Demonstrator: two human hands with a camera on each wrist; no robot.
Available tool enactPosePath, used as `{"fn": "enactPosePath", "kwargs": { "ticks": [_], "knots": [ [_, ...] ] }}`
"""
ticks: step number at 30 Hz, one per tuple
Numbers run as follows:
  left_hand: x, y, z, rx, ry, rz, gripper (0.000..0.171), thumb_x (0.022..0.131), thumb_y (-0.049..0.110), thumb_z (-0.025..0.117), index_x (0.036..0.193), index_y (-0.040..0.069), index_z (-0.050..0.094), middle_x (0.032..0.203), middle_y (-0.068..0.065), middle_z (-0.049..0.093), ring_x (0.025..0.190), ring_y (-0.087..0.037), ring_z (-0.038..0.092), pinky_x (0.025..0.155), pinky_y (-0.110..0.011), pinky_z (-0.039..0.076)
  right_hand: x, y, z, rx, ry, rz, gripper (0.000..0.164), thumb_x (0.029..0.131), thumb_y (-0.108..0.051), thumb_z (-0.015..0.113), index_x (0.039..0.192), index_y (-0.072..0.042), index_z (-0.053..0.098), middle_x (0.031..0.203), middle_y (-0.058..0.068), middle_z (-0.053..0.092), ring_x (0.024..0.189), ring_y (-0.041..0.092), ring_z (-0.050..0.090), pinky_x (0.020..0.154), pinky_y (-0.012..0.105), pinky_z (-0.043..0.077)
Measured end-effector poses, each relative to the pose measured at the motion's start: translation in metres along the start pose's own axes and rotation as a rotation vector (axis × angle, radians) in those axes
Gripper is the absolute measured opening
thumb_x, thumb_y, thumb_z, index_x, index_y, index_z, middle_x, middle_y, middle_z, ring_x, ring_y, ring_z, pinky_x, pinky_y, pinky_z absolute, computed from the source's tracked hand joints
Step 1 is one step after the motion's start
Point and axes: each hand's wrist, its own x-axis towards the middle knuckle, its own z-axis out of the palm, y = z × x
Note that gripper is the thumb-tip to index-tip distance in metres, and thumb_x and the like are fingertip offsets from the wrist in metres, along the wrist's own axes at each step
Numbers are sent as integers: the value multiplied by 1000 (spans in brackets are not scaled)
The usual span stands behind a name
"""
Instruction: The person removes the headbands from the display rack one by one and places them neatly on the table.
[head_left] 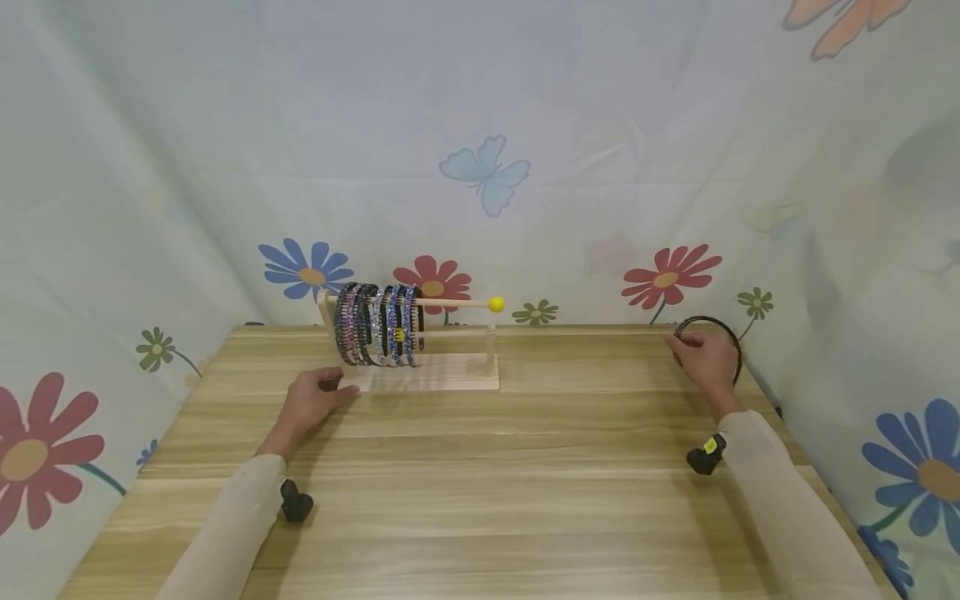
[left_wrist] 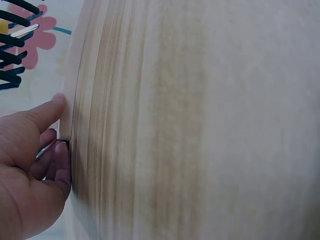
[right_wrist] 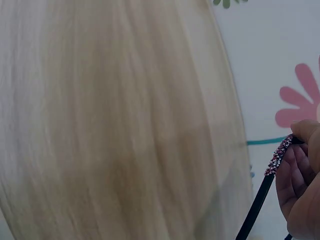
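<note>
At the table's far right, my right hand [head_left: 708, 360] pinches a thin black headband [head_left: 739, 358] between thumb and fingers. Its beaded, glittery part [right_wrist: 277, 157] shows in the right wrist view, and the hand hides some of the hoop. On the left stands a wooden headband rack [head_left: 450, 372] with horizontal rods. Several glittery headbands [head_left: 375, 325], in dark, pink, silver and blue, hang close together at its left side. My left hand [head_left: 311, 398] grips the left end of the rack's base, thumb along the front edge and fingers bent at the end.
A yellow ball [head_left: 496, 305] caps the upper rod's right end. The wood-grain table [head_left: 525, 483] reaches back to a flowered cloth backdrop [head_left: 570, 225]. Dark wrist devices sit on both sleeves, the left one [head_left: 296, 502] and the right one [head_left: 707, 455].
</note>
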Motion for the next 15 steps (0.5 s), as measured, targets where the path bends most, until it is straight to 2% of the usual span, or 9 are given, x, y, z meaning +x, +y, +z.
{"fn": "enactPosePath", "kwargs": {
  "ticks": [6, 12, 15],
  "knots": [
    [-1, 1, -1, 2, 3, 4, 66, 95, 31, 75, 141, -11, 53, 138, -31, 58, 124, -46, 59, 104, -57, 49, 2, 12, 2, -31, -13, 17, 43, 96, -38, 70, 107, 3, 78, 100, 21, 76, 104, 38, 69, 94, 51, 51],
    [0, 0, -1, 12, 2, 8, 66, 96, 30, 75, 142, -12, 52, 139, -32, 58, 125, -46, 59, 104, -57, 49, 3, 21, 4, -89, -19, -28, 37, 94, -31, 73, 98, 5, 79, 91, 21, 76, 91, 40, 70, 85, 51, 52],
    [0, 0, -1, 14, 3, 8, 66, 96, 29, 75, 141, -12, 52, 138, -32, 58, 125, -46, 59, 103, -57, 49, 3, 23, 4, -98, -32, -47, 36, 94, -29, 74, 91, 6, 79, 82, 19, 76, 84, 39, 69, 77, 47, 51]
  ]
}}
